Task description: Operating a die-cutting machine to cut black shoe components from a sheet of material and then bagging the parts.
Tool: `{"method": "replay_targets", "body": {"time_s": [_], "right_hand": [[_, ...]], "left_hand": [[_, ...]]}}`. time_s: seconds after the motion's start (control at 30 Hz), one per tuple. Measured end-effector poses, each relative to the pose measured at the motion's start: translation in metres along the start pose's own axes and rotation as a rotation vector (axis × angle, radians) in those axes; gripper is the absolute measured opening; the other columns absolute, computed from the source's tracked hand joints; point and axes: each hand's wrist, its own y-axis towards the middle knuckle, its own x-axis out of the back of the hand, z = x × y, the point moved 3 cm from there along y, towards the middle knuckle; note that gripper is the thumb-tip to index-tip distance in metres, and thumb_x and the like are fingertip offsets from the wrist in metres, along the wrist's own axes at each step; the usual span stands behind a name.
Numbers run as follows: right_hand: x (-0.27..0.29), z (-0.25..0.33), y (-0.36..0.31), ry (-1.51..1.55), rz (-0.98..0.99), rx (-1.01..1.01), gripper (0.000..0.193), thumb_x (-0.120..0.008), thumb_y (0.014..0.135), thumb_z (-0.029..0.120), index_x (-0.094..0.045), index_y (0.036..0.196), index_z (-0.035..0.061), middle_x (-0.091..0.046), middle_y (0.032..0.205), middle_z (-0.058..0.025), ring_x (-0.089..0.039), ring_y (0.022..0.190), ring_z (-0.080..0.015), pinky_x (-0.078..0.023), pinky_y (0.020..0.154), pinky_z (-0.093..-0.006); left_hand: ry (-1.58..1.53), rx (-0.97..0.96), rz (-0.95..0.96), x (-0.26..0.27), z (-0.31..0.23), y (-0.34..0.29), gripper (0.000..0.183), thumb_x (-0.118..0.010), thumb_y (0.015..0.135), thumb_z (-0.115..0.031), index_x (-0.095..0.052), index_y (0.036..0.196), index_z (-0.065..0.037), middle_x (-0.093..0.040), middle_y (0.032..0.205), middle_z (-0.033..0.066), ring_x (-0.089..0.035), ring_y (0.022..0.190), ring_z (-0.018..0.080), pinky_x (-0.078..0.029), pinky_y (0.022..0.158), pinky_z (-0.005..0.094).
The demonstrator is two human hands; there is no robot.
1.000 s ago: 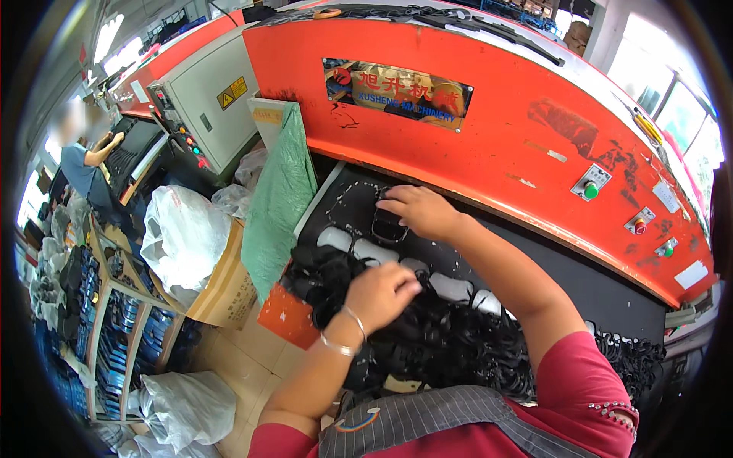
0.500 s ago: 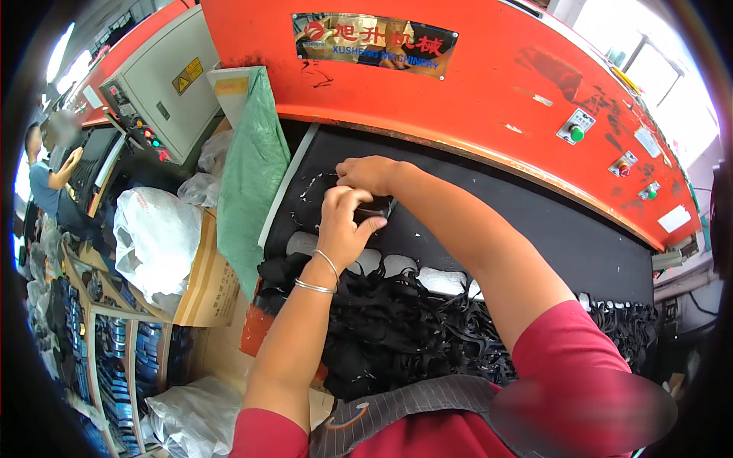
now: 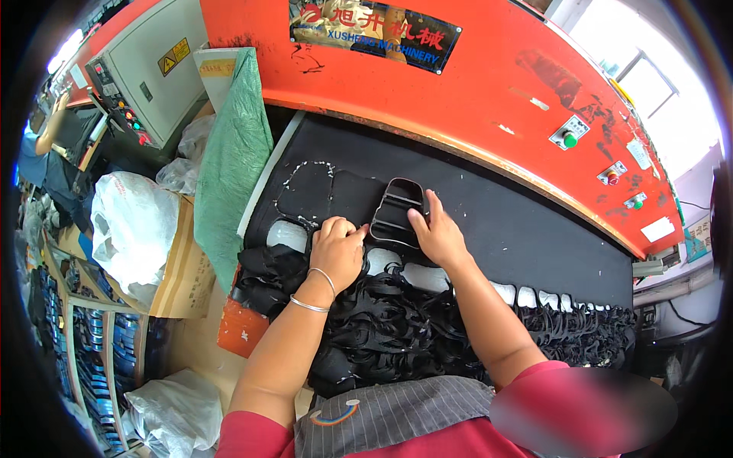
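A metal cutting die [image 3: 396, 214], a rounded frame with crossbars, lies on a black sheet [image 3: 489, 221]. My right hand [image 3: 443, 238] grips its right wall, thumb at the rim and fingers along the outside. At the die's lower left corner, my left hand [image 3: 337, 252] has curled fingers, one tip pressed to the frame. Left of the die, a rounded outline [image 3: 304, 191] with white flecks is cut in the sheet. Along the near edge, white patches [image 3: 426, 278] show through cut openings, beside tangled black scraps [image 3: 382, 320].
An orange machine [image 3: 489, 84] with push buttons [image 3: 569, 140] rises behind the sheet. To the left stand a green cloth [image 3: 233, 168], a grey control cabinet [image 3: 149, 76], a carton with a white plastic bag [image 3: 134, 229], and shelves [image 3: 107, 313]. A co-worker [image 3: 46, 160] is at far left.
The die now sits farther right on the sheet, clear of the outlined shape. My right hand has moved from its far side to its right side; my left hand has dropped lower.
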Motion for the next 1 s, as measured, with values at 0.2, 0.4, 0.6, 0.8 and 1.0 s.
{"method": "replay_targets", "body": {"time_s": [0.2, 0.4, 0.6, 0.8, 1.0], "right_hand": [[-0.015, -0.010, -0.018, -0.079, -0.169, 0.399, 0.062, -0.068, 0.069, 0.051, -0.057, 0.108, 0.0040, -0.045, 0.130, -0.0230, -0.035, 0.128, -0.0319, -0.024, 0.105, -0.0450], [-0.017, -0.016, -0.001, -0.071, -0.267, 0.416, 0.052, -0.071, 0.068, 0.045, -0.061, 0.096, 0.0028, -0.051, 0.122, -0.0255, -0.043, 0.123, -0.0325, -0.028, 0.103, -0.0444], [-0.005, -0.016, 0.029, -0.102, -0.296, 0.406, 0.060, -0.069, 0.068, 0.048, -0.058, 0.104, 0.0004, -0.049, 0.124, -0.0268, -0.040, 0.124, -0.0349, -0.028, 0.104, -0.0453], [0.149, -0.094, 0.024, 0.281, -0.595, 0.446, 0.069, -0.070, 0.074, 0.024, -0.040, 0.132, 0.0033, -0.036, 0.140, -0.0164, -0.024, 0.135, -0.0293, -0.021, 0.109, -0.0402], [0.323, -0.311, 0.010, 0.838, -1.377, 0.276, 0.048, -0.036, 0.097, 0.033, -0.040, 0.130, -0.0019, -0.045, 0.127, -0.0134, -0.040, 0.120, -0.0219, -0.029, 0.103, -0.0364]], "left_hand": [[0.020, -0.055, -0.063, -0.002, 0.003, 0.012, 0.024, -0.058, 0.078, -0.012, -0.067, 0.100, -0.014, -0.052, 0.091, 0.0019, -0.046, 0.102, 0.0238, -0.039, 0.082, 0.0381], [0.055, -0.066, 0.001, -0.010, 0.009, 0.032, 0.030, -0.059, 0.076, -0.011, -0.067, 0.104, -0.016, -0.052, 0.093, 0.0021, -0.046, 0.104, 0.0244, -0.040, 0.085, 0.0370], [0.065, -0.112, 0.023, -0.014, 0.023, 0.067, 0.030, -0.059, 0.077, -0.010, -0.065, 0.107, -0.013, -0.054, 0.095, 0.0073, -0.047, 0.101, 0.0285, -0.040, 0.087, 0.0378], [0.012, 0.015, -0.265, 0.008, -0.020, 0.138, 0.033, -0.061, 0.077, -0.014, -0.059, 0.110, -0.008, -0.057, 0.099, 0.0123, -0.051, 0.096, 0.0318, -0.041, 0.086, 0.0406], [-0.470, -0.257, 0.289, -0.086, -0.176, 0.203, 0.027, -0.059, 0.083, -0.026, -0.064, 0.100, -0.005, -0.062, 0.094, 0.0144, -0.060, 0.088, 0.0294, -0.048, 0.079, 0.0362]]}}
